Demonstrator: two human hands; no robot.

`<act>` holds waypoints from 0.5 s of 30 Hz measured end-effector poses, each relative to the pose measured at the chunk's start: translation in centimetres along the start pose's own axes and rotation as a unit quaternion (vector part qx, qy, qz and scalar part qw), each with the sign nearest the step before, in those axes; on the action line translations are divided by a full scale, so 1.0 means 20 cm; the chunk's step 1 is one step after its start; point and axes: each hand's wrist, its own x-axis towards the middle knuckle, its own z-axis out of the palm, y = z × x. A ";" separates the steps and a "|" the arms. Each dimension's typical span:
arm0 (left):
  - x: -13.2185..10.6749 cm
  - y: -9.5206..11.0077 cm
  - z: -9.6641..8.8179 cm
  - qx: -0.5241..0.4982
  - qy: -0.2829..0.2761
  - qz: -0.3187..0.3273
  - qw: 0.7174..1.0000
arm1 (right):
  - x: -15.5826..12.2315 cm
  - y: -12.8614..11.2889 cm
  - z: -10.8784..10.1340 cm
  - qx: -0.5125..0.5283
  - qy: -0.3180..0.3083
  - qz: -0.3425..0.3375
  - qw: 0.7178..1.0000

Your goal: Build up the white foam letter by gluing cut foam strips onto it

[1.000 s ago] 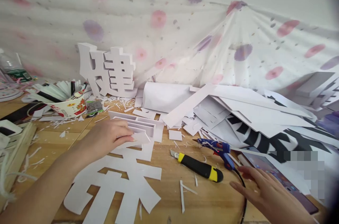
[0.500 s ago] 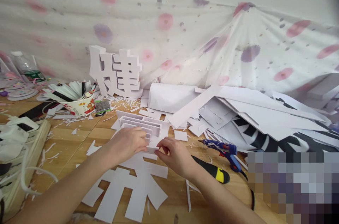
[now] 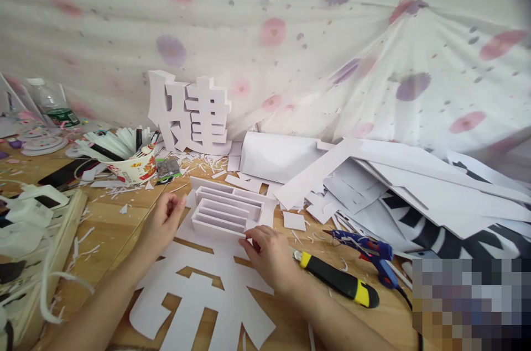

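A white cut-out board character (image 3: 194, 276) lies flat on the wooden table in front of me. Thin white strips (image 3: 226, 213) stand on edge on its upper part, forming narrow walled compartments. My right hand (image 3: 267, 257) pinches the right end of the nearest strip wall (image 3: 218, 230) between thumb and fingers. My left hand (image 3: 164, 221) is off to the left of the strips, its fingers curled together, with nothing visible in them.
A utility knife (image 3: 338, 279) and blue glue gun (image 3: 365, 246) lie at right. White sheets (image 3: 398, 174) are piled behind. A finished raised character (image 3: 188, 113) stands at the back. Left are a paper bowl of markers (image 3: 133, 168) and a power strip (image 3: 62, 262). Scraps are scattered around.
My left hand has left the strip wall and moved left, uncovering the compartments. My right hand stays at the wall's right end. The whole view has shifted slightly.
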 end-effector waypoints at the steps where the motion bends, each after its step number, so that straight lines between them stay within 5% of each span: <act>1: -0.01 -0.02 0.01 -0.001 -0.009 -0.013 1.000 | 0.00 0.00 0.01 0.000 0.000 0.002 1.000; 15: -0.07 -0.12 0.07 -0.140 -0.092 -0.123 0.978 | 0.01 0.02 0.03 0.014 0.023 -0.011 1.000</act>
